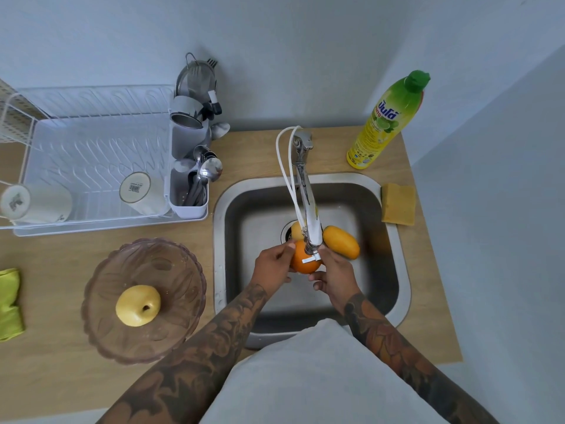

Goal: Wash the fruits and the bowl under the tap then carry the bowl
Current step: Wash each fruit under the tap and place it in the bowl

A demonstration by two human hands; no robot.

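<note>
An orange (302,264) sits between both my hands, right under the tap spout (312,228) over the steel sink (394,246). My left hand (272,264) grips its left side, my right hand (331,276) curls round its right side. A yellow mango (341,242) lies in the sink just right of the spout. Another pale yellow fruit (296,230) is partly hidden behind the tap. On the counter to the left stands a pinkish glass bowl (110,328) with a yellow apple (138,305) inside it.
A white dish rack (91,166) with cups and a cutlery holder (191,191) fills the back left. A dish soap bottle (386,120) and a yellow sponge (398,204) sit by the sink's right. A green cloth (9,304) lies at the left edge.
</note>
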